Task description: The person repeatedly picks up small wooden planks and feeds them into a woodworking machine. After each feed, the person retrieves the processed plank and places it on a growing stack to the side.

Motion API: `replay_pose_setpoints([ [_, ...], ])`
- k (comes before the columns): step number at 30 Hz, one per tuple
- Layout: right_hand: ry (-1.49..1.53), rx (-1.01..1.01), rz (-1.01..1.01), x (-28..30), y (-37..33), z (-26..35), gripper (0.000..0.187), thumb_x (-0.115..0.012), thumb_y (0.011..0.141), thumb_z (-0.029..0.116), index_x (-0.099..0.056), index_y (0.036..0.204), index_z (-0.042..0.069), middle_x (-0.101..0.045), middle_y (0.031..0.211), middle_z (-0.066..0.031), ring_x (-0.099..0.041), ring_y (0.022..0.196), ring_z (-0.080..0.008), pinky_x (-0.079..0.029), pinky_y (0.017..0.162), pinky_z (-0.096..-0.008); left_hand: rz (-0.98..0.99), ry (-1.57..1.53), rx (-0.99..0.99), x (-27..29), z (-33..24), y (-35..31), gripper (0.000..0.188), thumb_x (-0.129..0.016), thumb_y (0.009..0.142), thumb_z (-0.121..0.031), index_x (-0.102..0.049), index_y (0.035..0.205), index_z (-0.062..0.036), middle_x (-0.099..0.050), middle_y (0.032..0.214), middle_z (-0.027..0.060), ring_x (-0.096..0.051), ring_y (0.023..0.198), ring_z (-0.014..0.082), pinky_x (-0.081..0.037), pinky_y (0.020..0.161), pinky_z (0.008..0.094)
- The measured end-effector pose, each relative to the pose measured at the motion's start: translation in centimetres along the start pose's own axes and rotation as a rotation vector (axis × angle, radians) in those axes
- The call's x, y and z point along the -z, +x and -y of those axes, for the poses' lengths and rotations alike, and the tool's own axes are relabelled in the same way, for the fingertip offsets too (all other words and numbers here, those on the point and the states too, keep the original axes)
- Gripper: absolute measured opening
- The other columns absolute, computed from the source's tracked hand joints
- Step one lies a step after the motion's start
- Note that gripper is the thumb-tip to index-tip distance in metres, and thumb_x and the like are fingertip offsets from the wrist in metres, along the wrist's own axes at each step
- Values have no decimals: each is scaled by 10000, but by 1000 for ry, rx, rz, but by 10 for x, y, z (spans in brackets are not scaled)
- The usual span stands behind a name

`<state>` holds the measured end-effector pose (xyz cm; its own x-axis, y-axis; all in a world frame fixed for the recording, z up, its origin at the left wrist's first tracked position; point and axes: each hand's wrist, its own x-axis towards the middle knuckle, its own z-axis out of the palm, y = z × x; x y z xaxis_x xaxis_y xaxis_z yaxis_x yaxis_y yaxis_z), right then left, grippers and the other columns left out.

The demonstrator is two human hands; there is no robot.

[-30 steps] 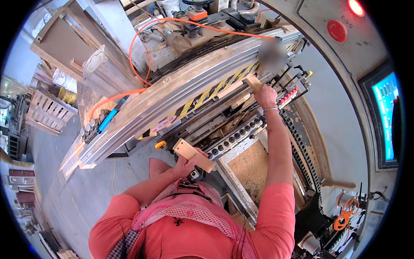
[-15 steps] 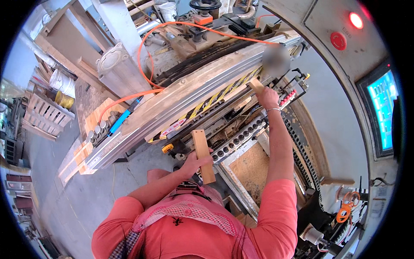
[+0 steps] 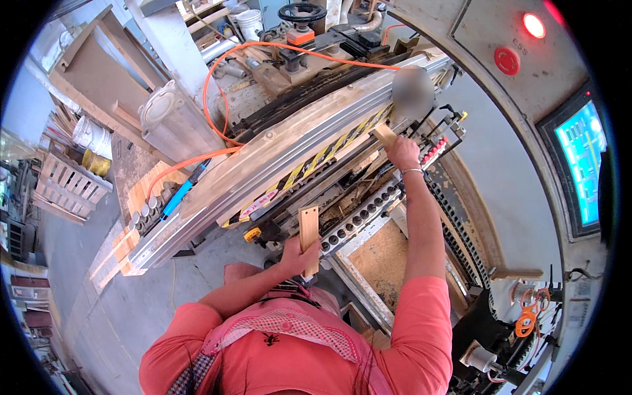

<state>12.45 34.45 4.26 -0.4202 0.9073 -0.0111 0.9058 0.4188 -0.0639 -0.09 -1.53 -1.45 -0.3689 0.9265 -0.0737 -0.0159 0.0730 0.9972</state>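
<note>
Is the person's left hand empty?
No, the left hand is gripping a pale brown, rectangular wooden block with small dark holes near its upper end.

Right hand (image 3: 403, 154) beyond left hand (image 3: 296, 257)

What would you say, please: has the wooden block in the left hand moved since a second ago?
Yes, the wooden block has turned, its drilled end swinging up and right, away from the fixed yellow fitting.
</note>
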Motion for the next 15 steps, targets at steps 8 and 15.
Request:
replay_pose_setpoints([
  [8,-1,39,-35,-11,3,-7,392,-637,740,348,-574,916,3,-640,863,-179,-624,839,-313,-502,743,-387,-67,105,-34,-9,-4,-4,148,-595,811,-118,-589,862,21,-592,662,66,-581,604,120,-472,551,279],
  [15,-45,71,-61,-14,6,-9,390,-637,739,348,-570,898,-1,-643,841,-179,-632,819,-307,-506,732,-383,5,32,42,-5,-2,-2,127,-536,856,-103,-559,917,6,-579,769,21,-550,703,92,-460,613,262],
])
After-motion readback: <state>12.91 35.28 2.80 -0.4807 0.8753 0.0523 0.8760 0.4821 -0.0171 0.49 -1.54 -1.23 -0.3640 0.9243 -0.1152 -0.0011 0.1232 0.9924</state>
